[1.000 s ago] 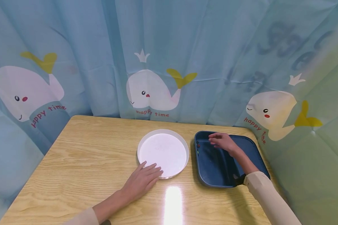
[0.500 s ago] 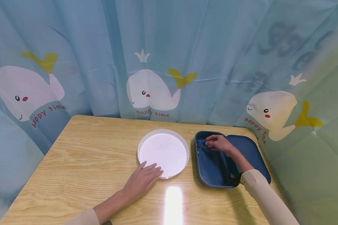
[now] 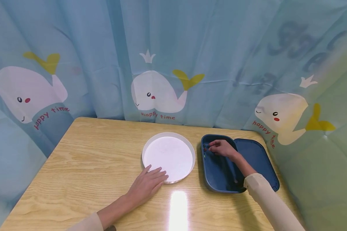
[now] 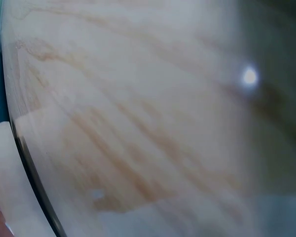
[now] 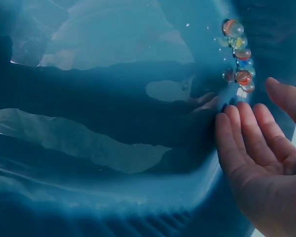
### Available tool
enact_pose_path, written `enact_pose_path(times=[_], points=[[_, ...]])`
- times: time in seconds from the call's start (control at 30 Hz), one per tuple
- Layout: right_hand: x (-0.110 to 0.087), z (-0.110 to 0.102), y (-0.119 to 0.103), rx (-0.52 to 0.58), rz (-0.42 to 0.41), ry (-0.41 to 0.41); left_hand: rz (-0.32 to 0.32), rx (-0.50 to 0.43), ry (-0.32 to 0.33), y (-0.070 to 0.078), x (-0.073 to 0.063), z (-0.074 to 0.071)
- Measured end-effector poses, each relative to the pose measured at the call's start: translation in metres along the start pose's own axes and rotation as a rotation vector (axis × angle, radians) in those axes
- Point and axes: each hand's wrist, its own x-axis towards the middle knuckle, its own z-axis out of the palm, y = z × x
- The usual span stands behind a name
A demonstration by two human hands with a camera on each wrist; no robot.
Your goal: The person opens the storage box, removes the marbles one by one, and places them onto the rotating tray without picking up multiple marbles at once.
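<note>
Marbles are gathered at ten o'clock in the bin, near the relaxed right hand; the tray seems steadied by the spread left hand.

On the tabletop, the plate sits toward the back edge, the box stands to its right with marbles along its left wall, and the lid lies right of the box, along the right edge.
</note>
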Motion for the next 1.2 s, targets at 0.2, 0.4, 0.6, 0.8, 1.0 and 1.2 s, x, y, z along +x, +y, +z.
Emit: enact_pose_path(times=[0.2,0.4,0.6,0.8,1.0,1.2], points=[[0.005,0.005,0.003,-0.070,-0.079,0.001,-0.006,0.002,-0.008,0.000,0.001,0.000],[0.008,0.009,0.006,-0.043,-0.153,-0.004,0.006,0.016,0.004,0.000,0.001,0.000],[0.008,0.012,0.006,-0.048,-0.153,0.018,0.018,0.030,0.004,0.001,0.001,0.000],[0.010,0.015,0.007,-0.086,-0.136,0.048,0.022,0.041,-0.004,0.001,0.001,0.000],[0.013,0.017,0.009,-0.115,-0.139,0.078,0.032,0.039,0.009,0.000,0.001,0.000],[0.014,0.018,0.012,-0.156,-0.148,0.089,0.036,0.044,0.011,0.000,0.001,0.001]])
